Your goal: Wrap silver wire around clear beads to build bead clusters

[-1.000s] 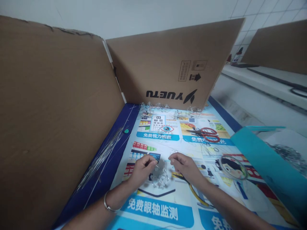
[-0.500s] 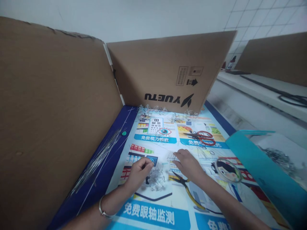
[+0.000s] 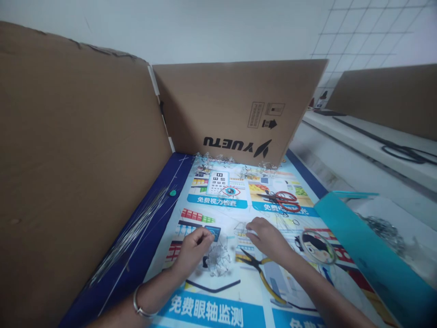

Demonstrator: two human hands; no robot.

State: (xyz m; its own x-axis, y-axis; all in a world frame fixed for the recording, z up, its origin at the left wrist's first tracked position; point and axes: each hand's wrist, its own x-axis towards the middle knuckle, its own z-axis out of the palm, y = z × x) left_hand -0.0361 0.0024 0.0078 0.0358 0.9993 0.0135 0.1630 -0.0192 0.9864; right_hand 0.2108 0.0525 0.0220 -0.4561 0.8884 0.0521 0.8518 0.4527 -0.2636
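Observation:
My left hand rests on a printed poster mat, fingers pinched together on something too small to name. Just right of it lies a small heap of clear crystal beads. My right hand is curled palm down a little beyond the heap, its fingertips pinched on a tiny clear piece near thin wire. A silver bangle circles my left wrist. Yellow-handled pliers lie on the mat beside my right forearm.
Cardboard walls stand at the left and back. A bundle of thin wires lies along the left wall. Red scissors sit further back, a clear round dish and a teal box to the right.
The view has tilted upward a little, so everything sits lower in the picture. My right hand has shifted slightly away from the left one; the left stays pinched beside the beads.

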